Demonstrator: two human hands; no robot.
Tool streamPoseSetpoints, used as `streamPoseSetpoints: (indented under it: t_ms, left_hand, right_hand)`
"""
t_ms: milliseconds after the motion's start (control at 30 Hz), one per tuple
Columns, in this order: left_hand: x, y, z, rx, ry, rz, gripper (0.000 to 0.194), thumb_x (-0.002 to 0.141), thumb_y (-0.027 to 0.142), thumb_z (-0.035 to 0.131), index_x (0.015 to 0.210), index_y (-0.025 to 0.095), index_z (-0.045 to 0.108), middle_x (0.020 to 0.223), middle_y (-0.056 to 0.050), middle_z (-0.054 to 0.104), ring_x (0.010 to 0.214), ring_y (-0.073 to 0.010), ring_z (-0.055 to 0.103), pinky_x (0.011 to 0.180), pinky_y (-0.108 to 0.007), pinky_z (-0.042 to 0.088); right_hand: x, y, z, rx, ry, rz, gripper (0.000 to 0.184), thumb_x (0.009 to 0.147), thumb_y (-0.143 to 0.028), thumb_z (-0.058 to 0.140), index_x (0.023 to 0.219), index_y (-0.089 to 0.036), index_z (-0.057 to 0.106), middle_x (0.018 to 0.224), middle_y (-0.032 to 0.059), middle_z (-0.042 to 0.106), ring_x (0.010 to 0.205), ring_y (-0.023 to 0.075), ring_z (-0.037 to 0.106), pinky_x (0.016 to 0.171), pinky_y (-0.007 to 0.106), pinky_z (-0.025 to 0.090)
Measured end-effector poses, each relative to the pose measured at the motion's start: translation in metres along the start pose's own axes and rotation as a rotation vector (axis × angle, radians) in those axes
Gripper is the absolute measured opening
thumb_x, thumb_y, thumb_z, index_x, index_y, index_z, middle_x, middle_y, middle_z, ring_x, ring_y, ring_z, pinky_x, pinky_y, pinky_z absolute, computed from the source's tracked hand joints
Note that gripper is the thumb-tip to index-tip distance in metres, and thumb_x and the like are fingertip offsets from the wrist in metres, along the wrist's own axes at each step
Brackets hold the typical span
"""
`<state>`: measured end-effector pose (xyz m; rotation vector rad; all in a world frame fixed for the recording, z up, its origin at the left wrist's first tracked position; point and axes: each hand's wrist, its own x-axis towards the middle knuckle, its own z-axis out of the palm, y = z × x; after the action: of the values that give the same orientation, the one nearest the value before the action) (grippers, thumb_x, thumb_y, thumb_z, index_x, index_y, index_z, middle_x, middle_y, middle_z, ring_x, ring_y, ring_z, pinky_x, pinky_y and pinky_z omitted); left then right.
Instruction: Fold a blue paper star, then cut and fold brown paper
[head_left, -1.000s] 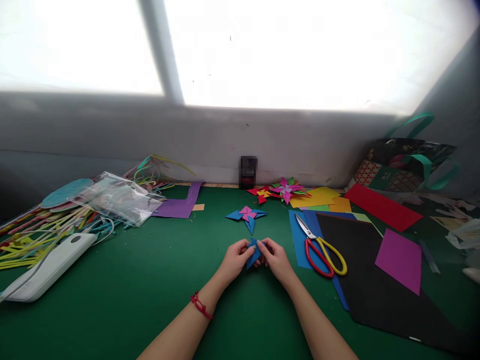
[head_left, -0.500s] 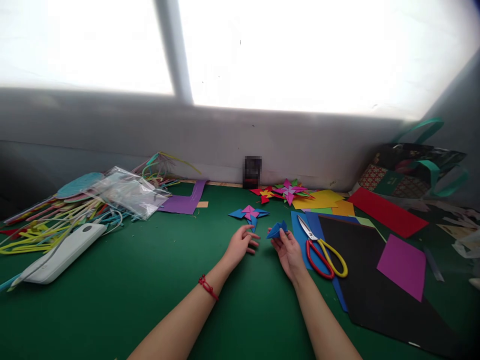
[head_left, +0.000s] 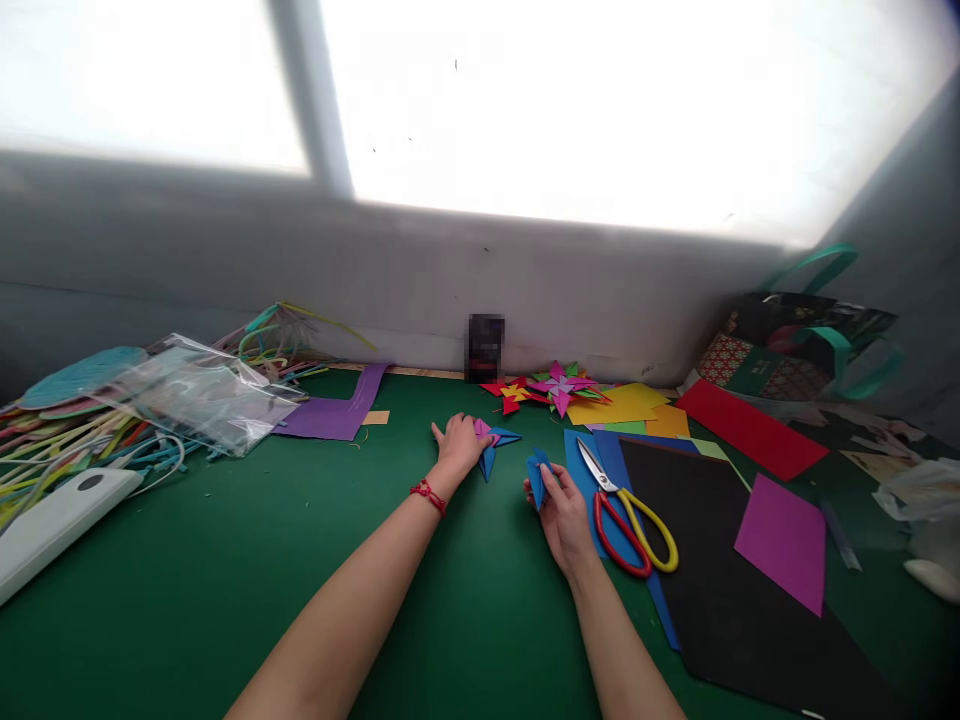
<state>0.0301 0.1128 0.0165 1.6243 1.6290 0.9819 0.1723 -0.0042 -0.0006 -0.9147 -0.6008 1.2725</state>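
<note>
My left hand (head_left: pixel 457 447) reaches over the pink and blue folded paper star (head_left: pixel 488 461) on the green table. Its fingers are spread and touch the star, hiding the left part of it. Blue points show to the right and front of the hand, with pink at the centre. Held between the thumb and fingers of my right hand (head_left: pixel 564 512) is a folded blue paper piece (head_left: pixel 537 476), raised a little in front of the star. The fingers partly cover this piece.
Scissors (head_left: pixel 616 505) with red and yellow handles lie on blue and black sheets (head_left: pixel 720 560) at right. Finished paper stars (head_left: pixel 559 388) sit behind. A white power bank-like object (head_left: pixel 71 515), plastic bag (head_left: pixel 202 390) and coloured strips are at left. Purple paper (head_left: pixel 330 415) lies nearby.
My left hand has moved forward and left onto the pink and blue star. My right hand has turned the blue piece more upright. The view has shifted slightly to the right.
</note>
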Motion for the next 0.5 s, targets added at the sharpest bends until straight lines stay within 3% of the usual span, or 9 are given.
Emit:
streamPoseSetpoints:
  t_ms: [167, 333, 500]
  left_hand:
    - [-0.001, -0.001, -0.015, -0.139, -0.060, -0.130, 0.035, 0.047, 0.022, 0.077, 0.070, 0.017, 0.051, 0.091, -0.012, 0.063, 0.100, -0.0330, 0.052, 0.078, -0.036, 0.038]
    - [-0.021, 0.002, -0.048, -0.501, -0.141, -0.255, 0.022, 0.060, 0.022, 0.071, 0.073, 0.014, 0.055, 0.072, -0.009, 0.064, 0.070, -0.0221, 0.060, 0.054, -0.026, 0.042]
    - [-0.064, 0.002, -0.059, -0.976, -0.266, -0.288, 0.020, 0.075, 0.020, 0.060, 0.094, 0.013, 0.058, 0.087, -0.008, 0.065, 0.074, -0.0157, 0.062, 0.065, -0.026, 0.048]
  right_hand:
    - [0.002, 0.001, -0.004, 0.035, 0.060, -0.058, 0.020, 0.072, -0.032, 0.064, 0.086, -0.022, 0.054, 0.073, -0.0011, 0.063, 0.072, 0.0161, 0.062, 0.056, 0.024, 0.046]
    - [0.004, 0.000, -0.009, 0.061, 0.159, -0.140, 0.020, 0.068, -0.034, 0.066, 0.082, -0.025, 0.055, 0.072, -0.0040, 0.062, 0.071, 0.0153, 0.062, 0.053, 0.024, 0.046]
    - [0.001, 0.000, -0.005, 0.011, 0.130, -0.140, 0.024, 0.066, -0.035, 0.067, 0.083, -0.023, 0.055, 0.072, -0.0021, 0.064, 0.071, 0.0167, 0.063, 0.053, 0.024, 0.046]
